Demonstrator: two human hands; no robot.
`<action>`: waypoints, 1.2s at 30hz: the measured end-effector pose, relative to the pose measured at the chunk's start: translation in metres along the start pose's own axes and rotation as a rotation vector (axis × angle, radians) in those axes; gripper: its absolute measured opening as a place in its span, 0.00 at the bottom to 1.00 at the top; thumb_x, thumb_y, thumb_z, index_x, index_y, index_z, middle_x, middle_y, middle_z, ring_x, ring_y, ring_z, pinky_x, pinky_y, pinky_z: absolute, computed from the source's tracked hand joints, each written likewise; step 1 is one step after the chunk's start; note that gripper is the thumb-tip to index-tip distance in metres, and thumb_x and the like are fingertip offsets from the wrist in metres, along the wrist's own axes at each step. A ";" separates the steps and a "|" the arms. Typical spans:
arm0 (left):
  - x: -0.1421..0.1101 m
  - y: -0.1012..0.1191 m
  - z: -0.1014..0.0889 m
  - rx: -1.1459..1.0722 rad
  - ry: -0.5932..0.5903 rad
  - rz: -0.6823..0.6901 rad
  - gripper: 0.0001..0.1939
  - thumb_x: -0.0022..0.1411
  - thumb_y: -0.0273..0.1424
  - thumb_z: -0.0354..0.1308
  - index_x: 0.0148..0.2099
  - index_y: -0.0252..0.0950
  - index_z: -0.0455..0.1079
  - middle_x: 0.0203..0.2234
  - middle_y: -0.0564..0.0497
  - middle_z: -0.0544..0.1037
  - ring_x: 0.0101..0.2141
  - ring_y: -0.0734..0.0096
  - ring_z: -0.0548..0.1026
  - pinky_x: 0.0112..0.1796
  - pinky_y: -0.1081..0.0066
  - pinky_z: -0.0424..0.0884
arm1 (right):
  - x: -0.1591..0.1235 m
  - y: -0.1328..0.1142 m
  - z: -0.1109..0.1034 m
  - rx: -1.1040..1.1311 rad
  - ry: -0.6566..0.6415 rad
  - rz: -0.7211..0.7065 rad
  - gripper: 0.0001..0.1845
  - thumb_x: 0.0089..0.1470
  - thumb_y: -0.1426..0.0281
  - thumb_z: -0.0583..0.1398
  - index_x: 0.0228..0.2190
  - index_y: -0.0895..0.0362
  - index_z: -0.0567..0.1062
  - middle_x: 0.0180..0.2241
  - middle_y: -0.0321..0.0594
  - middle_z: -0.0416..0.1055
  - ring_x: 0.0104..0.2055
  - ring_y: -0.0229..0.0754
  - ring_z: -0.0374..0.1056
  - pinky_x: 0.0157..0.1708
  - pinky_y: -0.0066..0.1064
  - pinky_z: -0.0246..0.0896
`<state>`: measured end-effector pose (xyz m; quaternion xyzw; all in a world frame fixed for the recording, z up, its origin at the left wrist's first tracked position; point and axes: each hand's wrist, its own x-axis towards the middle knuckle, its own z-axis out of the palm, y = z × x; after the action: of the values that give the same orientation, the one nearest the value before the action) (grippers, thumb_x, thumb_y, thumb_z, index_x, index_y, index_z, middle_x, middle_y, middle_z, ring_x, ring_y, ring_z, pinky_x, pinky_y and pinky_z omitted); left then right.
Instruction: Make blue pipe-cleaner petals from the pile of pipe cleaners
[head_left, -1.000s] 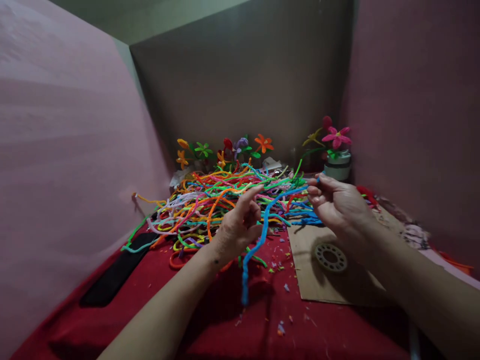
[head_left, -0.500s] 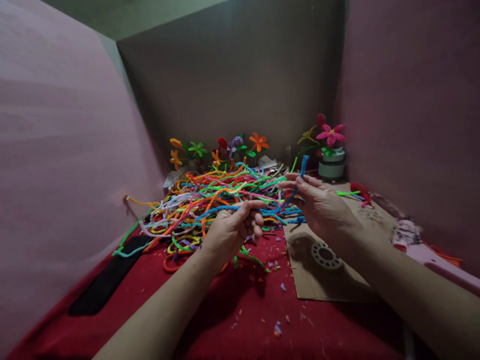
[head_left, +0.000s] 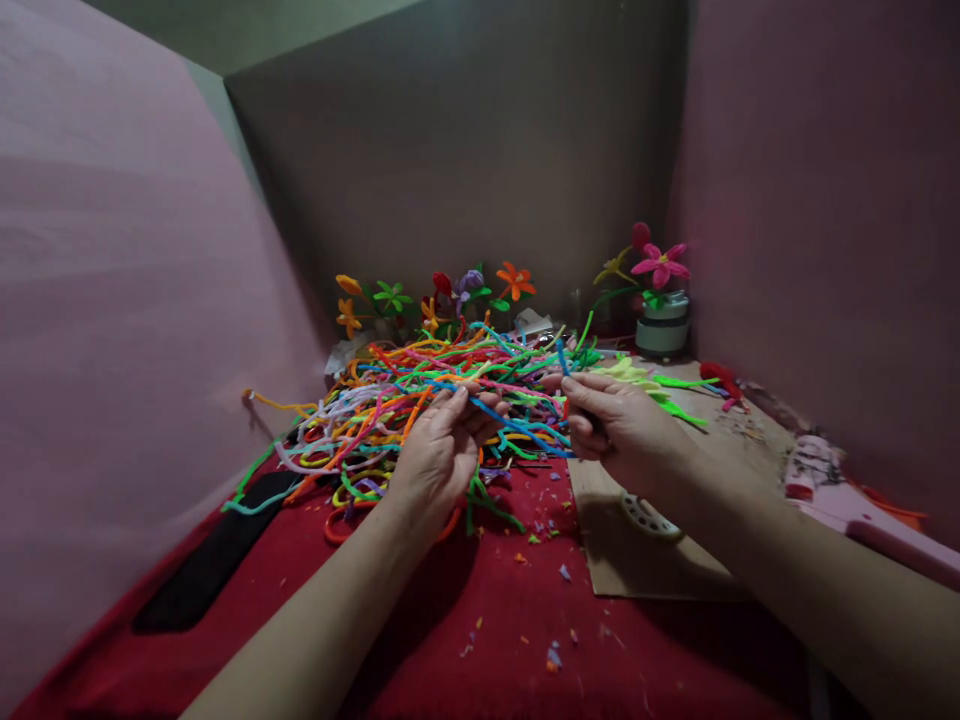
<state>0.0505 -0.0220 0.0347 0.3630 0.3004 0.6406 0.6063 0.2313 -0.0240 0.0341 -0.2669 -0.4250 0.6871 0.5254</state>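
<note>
A blue pipe cleaner [head_left: 519,428] runs between my two hands, above the front of a tangled heap of many-coloured pipe cleaners [head_left: 442,360]. My left hand [head_left: 439,450] pinches it between thumb and fingers, palm turned partly up. My right hand [head_left: 622,420] grips the other side, and a short blue end sticks up above its thumb. The stretch between the hands sags slightly. Exactly how the strand lies inside the right fingers is hidden.
Brown cardboard [head_left: 611,550] with a round holed disc [head_left: 651,517] lies at right on a red cloth [head_left: 450,640]. Beyond it sit a pink glue gun [head_left: 862,515] and a pot [head_left: 662,328] of fuzzy flowers. A black strip [head_left: 217,560] lies at left. Pink panels flank both sides.
My right hand has moved slightly left and down, its fingers closing more around the blue pipe cleaner. My left hand has shifted a little up and left, its palm rolling upward.
</note>
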 end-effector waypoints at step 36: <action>-0.009 0.007 0.013 -0.223 -0.033 -0.037 0.11 0.63 0.32 0.49 0.29 0.34 0.64 0.18 0.57 0.62 0.19 0.81 0.63 0.27 0.75 0.66 | -0.008 0.030 0.013 -0.350 -0.123 0.069 0.06 0.44 0.70 0.61 0.25 0.60 0.72 0.21 0.34 0.67 0.21 0.32 0.60 0.26 0.28 0.54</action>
<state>0.0578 -0.0321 0.0469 0.2981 0.2240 0.6526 0.6596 0.2085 -0.0383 0.0141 -0.3259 -0.5601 0.6353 0.4200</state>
